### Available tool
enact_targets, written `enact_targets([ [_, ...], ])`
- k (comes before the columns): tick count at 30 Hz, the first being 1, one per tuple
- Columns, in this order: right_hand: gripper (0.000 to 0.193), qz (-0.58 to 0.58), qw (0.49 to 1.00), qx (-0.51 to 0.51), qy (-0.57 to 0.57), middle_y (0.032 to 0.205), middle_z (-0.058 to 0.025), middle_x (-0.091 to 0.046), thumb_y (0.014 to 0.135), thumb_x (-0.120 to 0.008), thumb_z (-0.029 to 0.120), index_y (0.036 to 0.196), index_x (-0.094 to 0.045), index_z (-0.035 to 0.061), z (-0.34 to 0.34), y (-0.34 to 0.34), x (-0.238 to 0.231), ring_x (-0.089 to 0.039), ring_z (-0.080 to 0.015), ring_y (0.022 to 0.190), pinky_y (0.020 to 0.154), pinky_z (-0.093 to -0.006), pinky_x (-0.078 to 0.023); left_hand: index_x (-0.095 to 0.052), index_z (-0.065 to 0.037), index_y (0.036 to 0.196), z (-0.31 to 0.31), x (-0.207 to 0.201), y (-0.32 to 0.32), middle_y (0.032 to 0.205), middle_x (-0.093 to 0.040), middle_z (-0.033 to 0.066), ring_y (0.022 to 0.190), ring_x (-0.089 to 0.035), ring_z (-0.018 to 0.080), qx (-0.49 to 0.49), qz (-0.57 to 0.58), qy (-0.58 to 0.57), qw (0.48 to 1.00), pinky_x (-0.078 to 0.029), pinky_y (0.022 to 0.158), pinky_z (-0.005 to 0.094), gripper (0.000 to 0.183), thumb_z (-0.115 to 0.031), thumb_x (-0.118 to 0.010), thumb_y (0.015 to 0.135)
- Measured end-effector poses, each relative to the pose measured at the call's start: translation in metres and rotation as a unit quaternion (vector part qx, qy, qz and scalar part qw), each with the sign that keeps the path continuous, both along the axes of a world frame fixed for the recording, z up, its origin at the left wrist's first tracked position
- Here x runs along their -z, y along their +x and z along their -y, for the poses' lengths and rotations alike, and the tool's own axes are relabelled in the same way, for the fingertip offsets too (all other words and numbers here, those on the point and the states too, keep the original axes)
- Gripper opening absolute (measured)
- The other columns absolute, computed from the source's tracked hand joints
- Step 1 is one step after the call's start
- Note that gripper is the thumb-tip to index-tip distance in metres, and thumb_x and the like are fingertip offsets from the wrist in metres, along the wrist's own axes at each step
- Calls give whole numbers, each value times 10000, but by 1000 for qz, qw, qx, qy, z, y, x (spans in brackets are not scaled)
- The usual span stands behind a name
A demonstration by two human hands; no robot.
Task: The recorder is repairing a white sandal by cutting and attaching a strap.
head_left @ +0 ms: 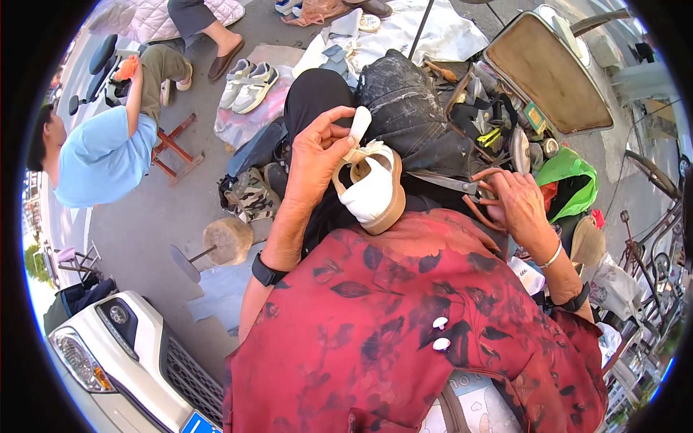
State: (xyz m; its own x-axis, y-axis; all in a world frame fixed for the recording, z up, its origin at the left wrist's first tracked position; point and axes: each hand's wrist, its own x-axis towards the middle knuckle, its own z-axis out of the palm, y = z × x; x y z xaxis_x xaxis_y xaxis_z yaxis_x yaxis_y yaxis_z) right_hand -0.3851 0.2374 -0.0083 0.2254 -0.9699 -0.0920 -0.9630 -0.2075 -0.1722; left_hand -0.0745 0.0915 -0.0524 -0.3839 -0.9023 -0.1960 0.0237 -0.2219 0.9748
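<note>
1. Clock directions run from the shoe. At 9 o'clock, well apart, sits a person [108, 155] in blue.
2. At 8 o'clock is a stump [227, 242]; at 10, sneakers [256, 88] on sheeting.
3. Your left grip [316, 155], at 10 o'clock, is closed, pinching the strap [361, 124] between thumb and fingers.
4. The white shoe [372, 193] is above your lap, sole edge towards 4 o'clock. The strap looks undone, its end raised towards 12: that much seems done.
5. At 3 o'clock, the scissors [446, 181] point back at the shoe, tips just beside it. I see no clear cut, so trimming appears left, as does refastening.
6. Your right grip [521, 206], also at 3, is wrapped around the scissors' handles.
7. Farther out at 3 lies a green bag [574, 173].
</note>
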Motion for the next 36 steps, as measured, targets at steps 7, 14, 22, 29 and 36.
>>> enact_targets([
  [7, 483, 242, 957, 156, 33, 1012, -138, -591, 726, -674, 26, 1177, -501, 46, 29, 10, -12, -605, -299, 979, 764, -378, -505, -561, 12, 1200, 1, 8, -2, 921, -660, 81, 804, -653, 140, -28, -83, 102, 991, -533, 728, 252, 344, 27, -593, 858],
  [14, 536, 206, 978, 10, -46, 1058, -112, -563, 699, -771, 226, 1132, -515, 42, 89, 48, -3, -595, -255, 993, 851, -366, -461, -589, 28, 1159, 1, 12, 1, 938, -662, 78, 817, -651, 139, -27, -89, 120, 988, -532, 745, 260, 297, 8, -603, 863],
  [22, 501, 124, 987, -35, -93, 1041, -82, -559, 658, -797, 218, 1067, -553, 61, 101, 61, 10, -578, -263, 974, 828, -363, -454, -590, 42, 1160, 1, 17, 2, 958, -668, 96, 821, -660, 150, -43, -114, 155, 980, -543, 750, 269, 301, 4, -606, 862],
  [29, 475, 165, 985, -33, -48, 1001, -78, -590, 687, -772, 221, 1096, -573, 84, 97, 67, 15, -594, -276, 950, 804, -364, -484, -584, 46, 1157, 2, 20, 3, 963, -677, 117, 822, -670, 163, -22, -162, 187, 969, -546, 747, 272, 303, -5, -606, 859],
  [36, 476, 204, 979, -19, -6, 990, -83, -648, 716, -760, 269, 1117, -579, 88, 97, 62, 12, -645, -269, 900, 714, -352, -523, -585, 48, 1153, 0, 19, 0, 934, -670, 87, 816, -652, 142, -36, -146, 175, 973, -529, 738, 255, 299, -18, -617, 864],
])
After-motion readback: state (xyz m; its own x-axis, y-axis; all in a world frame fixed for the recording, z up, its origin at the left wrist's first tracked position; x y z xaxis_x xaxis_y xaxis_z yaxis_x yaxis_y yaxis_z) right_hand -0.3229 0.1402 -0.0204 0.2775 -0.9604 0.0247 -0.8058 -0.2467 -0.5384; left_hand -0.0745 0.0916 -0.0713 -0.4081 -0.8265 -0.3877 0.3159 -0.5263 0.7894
